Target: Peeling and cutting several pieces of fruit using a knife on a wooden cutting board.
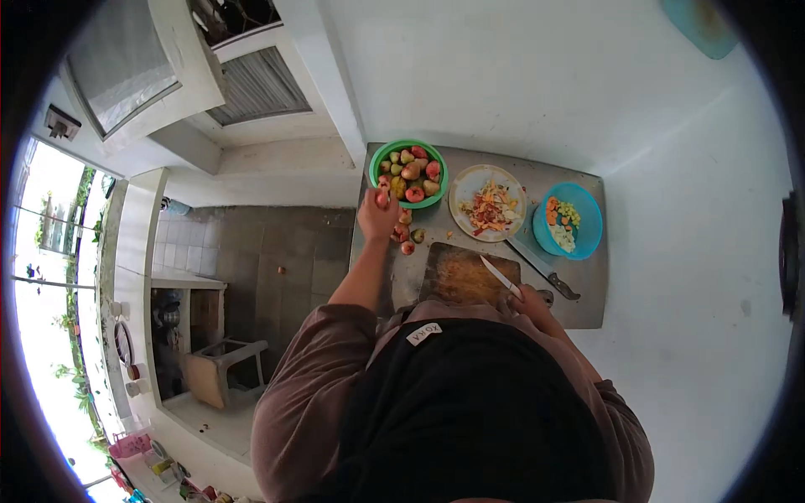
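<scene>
My left hand (378, 218) reaches to the near left rim of a green basket (372, 168), its fingers closed round a small red fruit (382, 199). Inside the basket lie several red and green fruits (411, 171) that look like rose apples. A few more loose fruits (400, 232) rest on the table just right of that hand. My right hand (527, 300) grips a kitchen knife (499, 274) by its handle, blade pointing up and left over the right side of a worn wooden cutting board (457, 277). No fruit shows on the board.
A plate (459, 220) of peelings stands behind the board. To its right, a blue bowl (596, 220) holds cut pieces in orange, green and white. A second, dark-handled knife (560, 283) lies on the metal-topped table (591, 302). White walls border the table's back and right.
</scene>
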Available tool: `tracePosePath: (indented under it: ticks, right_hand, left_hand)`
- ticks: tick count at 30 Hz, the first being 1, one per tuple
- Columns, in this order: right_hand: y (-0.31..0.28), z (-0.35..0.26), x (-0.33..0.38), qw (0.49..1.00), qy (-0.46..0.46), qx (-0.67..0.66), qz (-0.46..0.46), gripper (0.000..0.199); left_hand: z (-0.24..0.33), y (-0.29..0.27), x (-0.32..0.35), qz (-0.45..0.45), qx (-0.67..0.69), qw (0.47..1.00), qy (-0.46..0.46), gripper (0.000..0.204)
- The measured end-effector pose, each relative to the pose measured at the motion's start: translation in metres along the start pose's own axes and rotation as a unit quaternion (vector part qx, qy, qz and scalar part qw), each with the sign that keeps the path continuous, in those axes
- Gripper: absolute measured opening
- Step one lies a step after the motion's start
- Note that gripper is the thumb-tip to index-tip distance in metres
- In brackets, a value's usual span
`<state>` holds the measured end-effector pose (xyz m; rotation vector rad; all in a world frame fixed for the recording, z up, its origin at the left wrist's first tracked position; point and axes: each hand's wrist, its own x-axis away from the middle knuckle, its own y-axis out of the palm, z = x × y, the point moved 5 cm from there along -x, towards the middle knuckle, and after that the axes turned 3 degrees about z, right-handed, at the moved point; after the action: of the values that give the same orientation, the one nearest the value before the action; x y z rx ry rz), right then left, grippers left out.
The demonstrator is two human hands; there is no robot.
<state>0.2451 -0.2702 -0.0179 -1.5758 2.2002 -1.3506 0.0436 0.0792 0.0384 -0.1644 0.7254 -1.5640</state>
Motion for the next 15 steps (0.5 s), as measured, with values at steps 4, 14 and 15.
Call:
tracePosePath:
  ticks: [4, 14, 15]
  right_hand:
    - [-0.004, 0.003, 0.009, 0.999, -0.018, -0.016, 0.036, 0.029]
    - [0.002, 0.032, 0.018, 0.999, 0.026, -0.025, 0.037, 0.031]
    - [0.0, 0.031, 0.018, 0.999, 0.027, -0.026, 0.032, 0.032]
  left_hand:
    - [0.022, 0.022, -0.038, 0.017, -0.02, 0.999, 0.028, 0.033]
    - [0.029, 0.047, -0.035, -0.073, 0.007, 0.987, 0.14, 0.032]
    - [0.033, 0.046, -0.032, -0.073, 0.005, 0.987, 0.141, 0.032]
